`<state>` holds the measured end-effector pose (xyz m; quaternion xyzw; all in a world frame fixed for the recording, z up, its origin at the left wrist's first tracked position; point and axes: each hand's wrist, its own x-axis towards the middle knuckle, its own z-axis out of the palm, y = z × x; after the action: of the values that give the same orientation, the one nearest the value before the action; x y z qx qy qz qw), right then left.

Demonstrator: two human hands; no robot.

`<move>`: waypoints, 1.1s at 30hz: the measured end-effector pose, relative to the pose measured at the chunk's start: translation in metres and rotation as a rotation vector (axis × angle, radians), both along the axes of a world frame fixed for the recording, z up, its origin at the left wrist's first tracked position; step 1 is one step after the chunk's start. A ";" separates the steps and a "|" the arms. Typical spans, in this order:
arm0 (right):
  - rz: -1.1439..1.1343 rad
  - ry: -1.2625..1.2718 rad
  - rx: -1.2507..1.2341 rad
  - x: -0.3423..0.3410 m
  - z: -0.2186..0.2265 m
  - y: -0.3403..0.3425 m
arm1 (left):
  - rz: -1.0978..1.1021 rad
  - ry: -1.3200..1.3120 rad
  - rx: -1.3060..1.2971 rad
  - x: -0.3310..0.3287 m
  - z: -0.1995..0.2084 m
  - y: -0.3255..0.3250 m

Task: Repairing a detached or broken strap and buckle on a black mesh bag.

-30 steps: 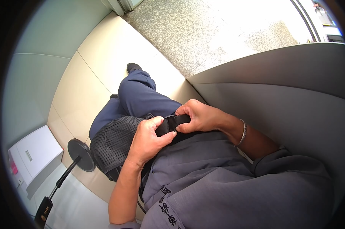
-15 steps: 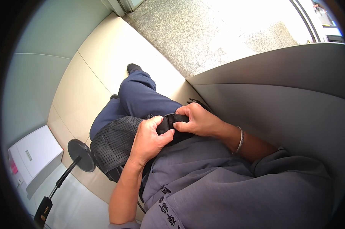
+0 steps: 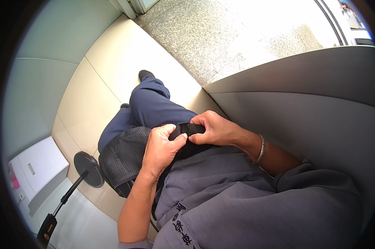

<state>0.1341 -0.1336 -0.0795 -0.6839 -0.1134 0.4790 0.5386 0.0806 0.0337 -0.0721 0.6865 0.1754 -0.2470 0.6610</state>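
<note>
My left hand (image 3: 158, 147) is closed around one end of a black webbing strap, thumb and fingers pinching beside a black plastic buckle (image 3: 183, 128). From the other side, my right hand (image 3: 216, 129) grips the strap (image 3: 197, 128), its thumb and fingertips close to the buckle. Both hands are at waist height, nearly meeting. Under my left wrist, a black mesh pouch (image 3: 123, 155) lies against my hip and thigh. How far the buckle parts are joined is partly hidden by my fingers.
A black round disc (image 3: 89, 169) on a rod with a dark handle stands at lower left, by a white drawer cabinet (image 3: 40, 164). A grey panel (image 3: 287, 103) rises close on my right. Beige tiles (image 3: 100, 62) meet speckled stone (image 3: 187, 37) ahead.
Both hands have shifted slightly around the buckle, and the left fingertips sit a little higher. The black strap end behind my right hand no longer shows.
</note>
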 end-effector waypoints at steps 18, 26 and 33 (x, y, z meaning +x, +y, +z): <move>-0.086 0.118 0.093 -0.003 0.001 -0.002 | -0.049 0.164 -0.142 0.007 0.020 0.006; -0.045 0.211 0.076 0.000 -0.003 -0.003 | -0.113 0.117 -0.065 0.007 0.017 0.004; 0.022 0.128 0.014 0.002 0.003 -0.002 | -0.074 0.069 -0.015 0.005 0.010 0.002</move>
<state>0.1362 -0.1355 -0.0769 -0.6469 -0.0895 0.5268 0.5441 0.0858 0.0359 -0.0625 0.6787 0.1709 -0.2960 0.6500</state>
